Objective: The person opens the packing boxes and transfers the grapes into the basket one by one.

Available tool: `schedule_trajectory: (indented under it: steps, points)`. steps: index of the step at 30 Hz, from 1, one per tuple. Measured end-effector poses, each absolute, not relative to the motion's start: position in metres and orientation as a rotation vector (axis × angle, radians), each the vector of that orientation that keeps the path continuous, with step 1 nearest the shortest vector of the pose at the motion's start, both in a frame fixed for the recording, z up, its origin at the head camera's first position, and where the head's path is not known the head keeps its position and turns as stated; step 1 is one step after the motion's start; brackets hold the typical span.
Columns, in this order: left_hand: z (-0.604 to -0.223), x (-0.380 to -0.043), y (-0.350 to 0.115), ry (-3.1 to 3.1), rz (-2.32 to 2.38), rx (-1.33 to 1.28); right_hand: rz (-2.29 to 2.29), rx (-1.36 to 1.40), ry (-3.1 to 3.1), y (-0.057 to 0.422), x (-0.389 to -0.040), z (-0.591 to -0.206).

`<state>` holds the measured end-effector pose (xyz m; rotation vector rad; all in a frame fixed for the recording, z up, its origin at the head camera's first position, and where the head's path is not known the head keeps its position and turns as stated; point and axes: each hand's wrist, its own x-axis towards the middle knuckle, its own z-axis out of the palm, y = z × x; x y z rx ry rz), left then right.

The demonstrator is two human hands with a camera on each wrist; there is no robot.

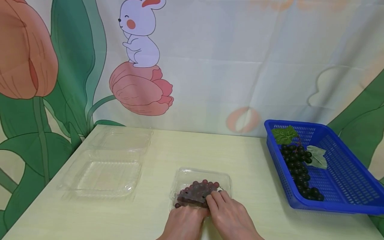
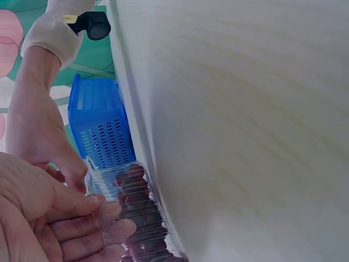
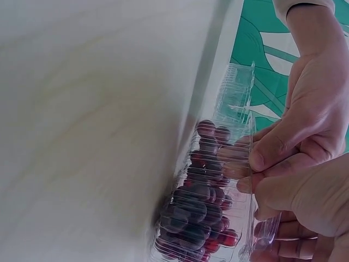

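A clear plastic clamshell box [image 1: 223,178] with dark red grapes [image 1: 196,191] inside sits at the front middle of the table. My left hand [image 1: 184,223] is at its near side; in the left wrist view the thumb [image 2: 79,203] and fingers pinch the clear rim, and fingertips show through the plastic. Beside it, my right hand [image 1: 229,215] grips the same near edge farther right. Thumb and fingers of the right hand [image 3: 305,202] lie on either side of the plastic in the right wrist view. Whether the lid is fastened cannot be seen.
Another clear clamshell box [image 1: 102,190] lies opened out on the left of the table [image 1: 162,146]. A blue plastic basket [image 1: 345,186] stands at the right, holding a bunch of black grapes [image 1: 300,173] with leaves. Behind hangs a printed cloth [image 1: 210,83].
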<state>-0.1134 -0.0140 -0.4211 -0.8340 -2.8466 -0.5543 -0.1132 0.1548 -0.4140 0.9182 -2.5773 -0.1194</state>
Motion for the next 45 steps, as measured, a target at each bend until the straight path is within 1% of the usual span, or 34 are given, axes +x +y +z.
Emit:
schedule_trajectory:
  steps: [16,22,35,45]
  points:
    - [-0.420,-0.113,-0.011,-2.863,-0.531,-0.820,-0.152,0.982,-2.564,0.160,-0.114,-0.411]
    - [-0.420,-0.114,-0.014,-2.845,-0.548,-0.845,-0.147,0.927,-2.555,0.167,-0.114,-0.398]
    - [-0.420,-0.114,-0.017,-2.843,-0.571,-0.825,0.298,0.834,-2.500,0.179,-0.121,-0.375]
    - [-0.421,-0.115,-0.018,-2.826,-0.567,-0.849,0.406,0.763,-2.398,0.191,-0.136,-0.363]
